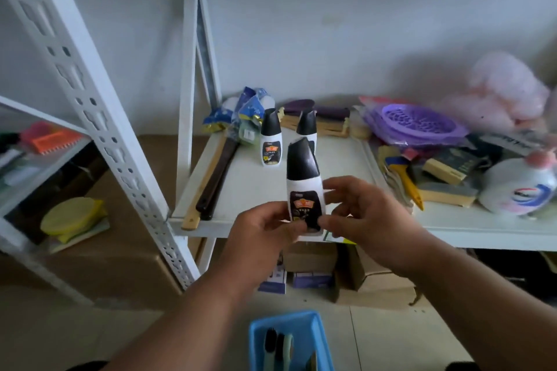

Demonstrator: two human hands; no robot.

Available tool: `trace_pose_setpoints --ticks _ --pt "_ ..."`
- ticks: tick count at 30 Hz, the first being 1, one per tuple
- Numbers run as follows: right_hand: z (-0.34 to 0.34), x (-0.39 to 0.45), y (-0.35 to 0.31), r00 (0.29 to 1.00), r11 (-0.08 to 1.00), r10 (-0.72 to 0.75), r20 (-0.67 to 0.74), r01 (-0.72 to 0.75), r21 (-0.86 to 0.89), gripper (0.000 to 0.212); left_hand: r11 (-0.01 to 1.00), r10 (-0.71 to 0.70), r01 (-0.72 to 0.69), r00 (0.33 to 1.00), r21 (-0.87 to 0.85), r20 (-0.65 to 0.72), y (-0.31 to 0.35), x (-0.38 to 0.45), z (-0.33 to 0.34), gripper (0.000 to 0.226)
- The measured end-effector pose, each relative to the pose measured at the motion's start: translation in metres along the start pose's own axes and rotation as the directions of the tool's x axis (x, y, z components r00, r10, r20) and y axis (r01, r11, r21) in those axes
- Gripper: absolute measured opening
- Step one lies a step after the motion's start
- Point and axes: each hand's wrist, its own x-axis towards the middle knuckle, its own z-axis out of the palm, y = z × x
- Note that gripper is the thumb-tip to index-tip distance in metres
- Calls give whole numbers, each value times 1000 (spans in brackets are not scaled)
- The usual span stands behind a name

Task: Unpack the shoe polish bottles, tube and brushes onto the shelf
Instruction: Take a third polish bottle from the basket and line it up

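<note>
Left hand and right hand: fingers pinch third polish bottle low at both sides, upright, above shelf front edge; two bottles already standing behind; brushes wait in blue basket below

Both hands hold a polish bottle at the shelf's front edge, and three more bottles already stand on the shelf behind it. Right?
Not quite: the head view shows two bottles on the shelf, not three. Both hands do hold a third bottle at the front edge.
</note>
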Motion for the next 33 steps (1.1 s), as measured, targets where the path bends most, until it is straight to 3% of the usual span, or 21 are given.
trace_pose_setpoints --ticks 7,15,24,28,33 --pt "-2 50 23 987 999 18 -160 -24 -37 28 992 123 -122 992 35 -26 12 59 12 31" --pt "-30 121 80 925 981 158 -347 -188 -55 28 899 205 -131 969 418 -138 -5 144 24 21" --pt "-39 171 122 916 963 145 -374 -217 -158 24 695 378 -282 926 662 -3 -33 178 34 34" --pt "-39 181 126 917 976 125 -378 -182 -118 23 543 428 -352 897 763 110 -41 175 43 23" --pt "-41 185 126 928 987 93 -360 -134 -91 31 507 434 -369 890 779 139 -42 176 43 7"
